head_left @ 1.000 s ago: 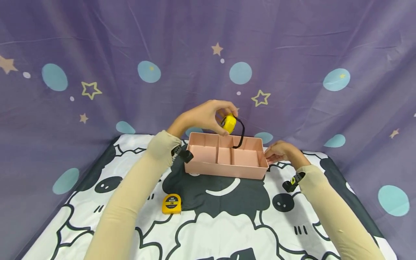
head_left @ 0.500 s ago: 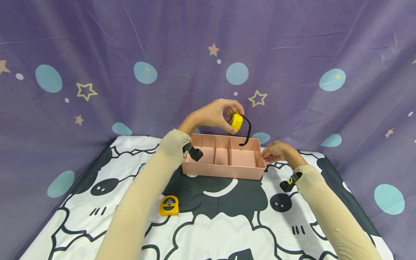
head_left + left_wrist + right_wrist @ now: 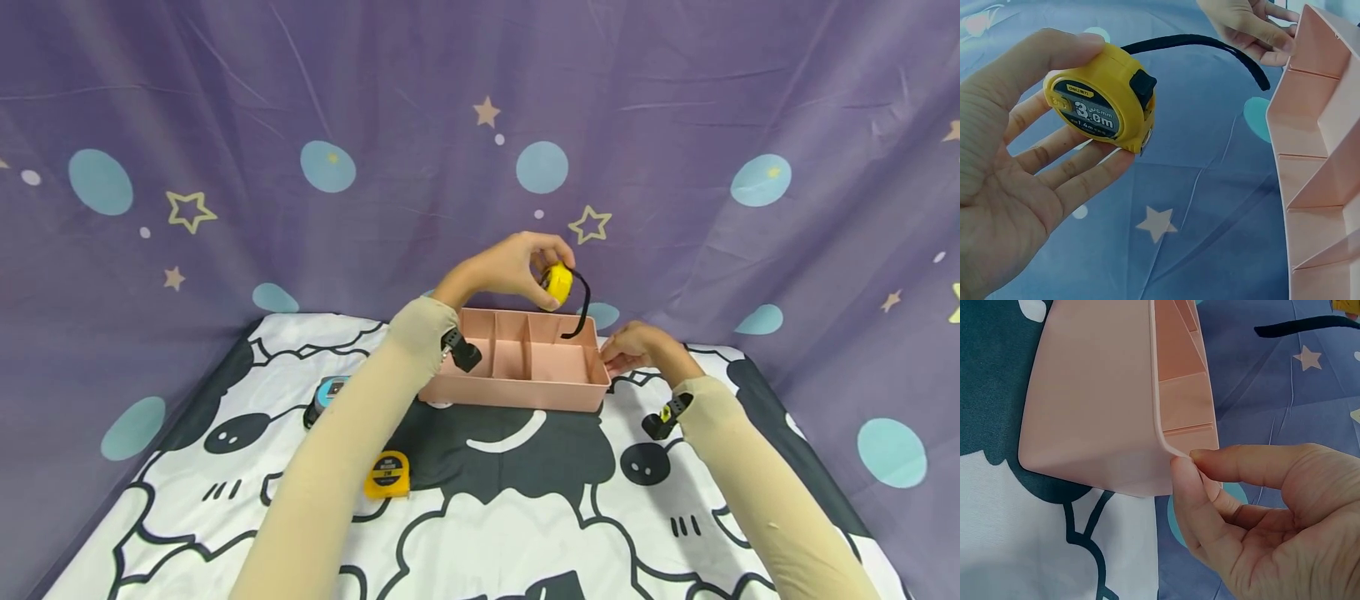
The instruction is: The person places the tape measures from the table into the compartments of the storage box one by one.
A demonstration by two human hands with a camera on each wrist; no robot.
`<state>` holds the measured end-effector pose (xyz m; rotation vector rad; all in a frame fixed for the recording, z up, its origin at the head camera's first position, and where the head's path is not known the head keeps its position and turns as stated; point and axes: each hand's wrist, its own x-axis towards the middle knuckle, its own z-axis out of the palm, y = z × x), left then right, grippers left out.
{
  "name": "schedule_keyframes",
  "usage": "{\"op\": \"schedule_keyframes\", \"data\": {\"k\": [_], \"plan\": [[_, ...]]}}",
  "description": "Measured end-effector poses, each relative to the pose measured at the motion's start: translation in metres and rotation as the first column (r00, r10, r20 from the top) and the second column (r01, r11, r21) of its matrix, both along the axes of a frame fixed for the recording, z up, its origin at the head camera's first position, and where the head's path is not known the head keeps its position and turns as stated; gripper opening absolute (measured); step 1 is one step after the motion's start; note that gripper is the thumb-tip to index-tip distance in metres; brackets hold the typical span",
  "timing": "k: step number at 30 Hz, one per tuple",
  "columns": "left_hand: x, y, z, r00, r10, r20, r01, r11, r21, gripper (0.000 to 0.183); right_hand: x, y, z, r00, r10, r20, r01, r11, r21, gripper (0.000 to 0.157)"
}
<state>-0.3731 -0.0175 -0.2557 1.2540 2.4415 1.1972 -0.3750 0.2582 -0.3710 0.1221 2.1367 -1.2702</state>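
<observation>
My left hand [image 3: 521,265] pinches a yellow tape measure [image 3: 1100,94] between thumb and fingers, above the far rim of a pink divided box [image 3: 517,393]. The tape's label reads 3.0m, and a black wrist strap [image 3: 1204,40] hangs from it over the box's right compartment. At the box's right end, my right hand [image 3: 1260,506] pinches the rim between thumb and finger. Inside the box [image 3: 1097,394], dividers [image 3: 527,346] part it into three compartments; my left wrist covers some of the left one in the head view.
Left of the box, a second yellow tape measure [image 3: 387,475] lies on the cartoon-print cloth [image 3: 525,533]. Beyond it is a blue and black tape measure [image 3: 327,393], partly hidden by my left sleeve. A purple curtain [image 3: 420,100] stands behind the table.
My left hand has moved to the right with the tape measure, over the box's right side. The blue tape measure has come into sight behind the sleeve. My right hand stays at the box end.
</observation>
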Motion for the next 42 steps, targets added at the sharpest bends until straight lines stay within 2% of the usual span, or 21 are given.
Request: {"op": "schedule_keyframes", "data": {"k": [6,11,17,27,35,42], "plan": [[-0.006,0.011,-0.005,0.999,-0.01,0.039,0.011,1.0,-0.017,0.05,-0.001,0.0,-0.001,1.0,-0.014,-0.006,0.014,1.0,0.017,0.016],[-0.009,0.019,-0.008,0.999,0.001,0.042,0.001,0.999,-0.046,0.048,0.0,0.001,-0.001,1.0,-0.018,-0.011,0.018,0.999,0.032,0.019],[-0.016,0.028,-0.013,0.999,0.006,0.05,-0.003,0.998,-0.062,0.047,0.001,0.003,0.0,1.0,-0.025,-0.013,0.025,0.999,0.026,0.014],[-0.026,0.034,-0.028,0.996,0.072,0.06,-0.064,0.989,-0.13,0.044,0.002,0.002,0.0,1.0,-0.023,-0.018,0.023,0.999,0.034,0.011],[-0.031,0.035,-0.032,0.993,0.096,0.065,-0.086,0.986,-0.14,0.043,0.0,0.001,0.002,1.0,-0.015,-0.004,0.015,0.999,0.043,0.014],[-0.036,0.038,-0.038,0.992,0.121,0.035,-0.115,0.982,-0.147,0.042,-0.001,0.001,0.003,1.0,-0.02,-0.014,0.021,0.999,0.05,0.017]]}}
